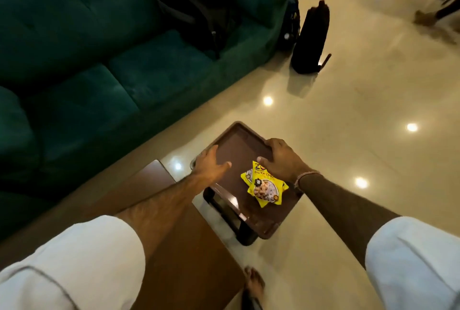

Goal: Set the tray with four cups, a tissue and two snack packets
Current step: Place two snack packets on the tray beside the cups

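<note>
While two packets [265,189] are lying on the tray [239,145], above a small table [224,205], the right grip [281,160] is curling over its rim, thumb pressing the top packet. The left grip [211,160] is lying splayed on the left rim; whether it is clasping, I cannot tell. No cups or tissue are showing; the tray is seemingly being positioned, needing level handling.

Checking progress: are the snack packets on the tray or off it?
On it: both yellow snack packets lie overlapping on the brown tray, and the thumb of the right hand touches the top one.
</note>
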`<state>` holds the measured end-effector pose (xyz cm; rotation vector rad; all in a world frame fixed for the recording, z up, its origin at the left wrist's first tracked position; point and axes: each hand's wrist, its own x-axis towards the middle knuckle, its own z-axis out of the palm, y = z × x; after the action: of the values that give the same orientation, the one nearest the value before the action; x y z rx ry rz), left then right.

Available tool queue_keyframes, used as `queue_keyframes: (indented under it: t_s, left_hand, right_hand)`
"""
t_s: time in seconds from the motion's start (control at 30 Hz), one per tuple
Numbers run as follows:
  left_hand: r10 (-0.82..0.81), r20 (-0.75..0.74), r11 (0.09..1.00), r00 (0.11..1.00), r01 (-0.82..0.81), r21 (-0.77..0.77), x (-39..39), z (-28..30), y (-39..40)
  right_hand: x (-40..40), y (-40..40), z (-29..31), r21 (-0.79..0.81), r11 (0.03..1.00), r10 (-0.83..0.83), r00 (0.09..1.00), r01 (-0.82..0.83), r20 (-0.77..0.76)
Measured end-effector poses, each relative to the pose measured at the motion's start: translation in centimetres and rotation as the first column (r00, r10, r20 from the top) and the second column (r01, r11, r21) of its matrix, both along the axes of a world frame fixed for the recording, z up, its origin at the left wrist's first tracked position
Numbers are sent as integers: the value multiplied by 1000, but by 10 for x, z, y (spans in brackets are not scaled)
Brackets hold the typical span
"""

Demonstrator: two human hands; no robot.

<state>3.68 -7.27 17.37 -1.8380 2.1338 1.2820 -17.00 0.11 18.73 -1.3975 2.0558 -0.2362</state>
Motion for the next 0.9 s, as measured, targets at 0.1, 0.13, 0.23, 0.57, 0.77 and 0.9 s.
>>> queue_keyframes:
  t_s: [0.1, 0.13, 0.23, 0.57, 0.77, 0.9]
  left_hand:
    - [-14, 18, 998, 1000, 13, 58, -25, -49, -4]
    - [-19, 19, 997, 1000, 18, 69, -32, -62, -5]
    - [-30, 15, 993, 999, 28, 118, -54, -106, -6]
    - [157, -45, 960, 987, -142, 241, -105, -206, 1]
    - [360, -149, 885, 921, -286, 366, -110, -219, 1]
    - [561, -290, 756, 776, -337, 561, -101, -214, 5]
  right_hand:
    - [-18, 2, -54, 44, 999, -2, 1000, 1, 23]
    - [-22, 3, -70, 54, 999, -1, 1000, -1, 29]
    - [-37, 5, -119, 109, 994, -30, 999, 25, 43]
    - [-55, 29, -224, 242, 872, -474, 859, 426, 193]
    - [-60, 31, -239, 312, 726, -667, 518, 612, 535]
    - [-62, 24, -232, 405, 695, -656, 292, 594, 696]
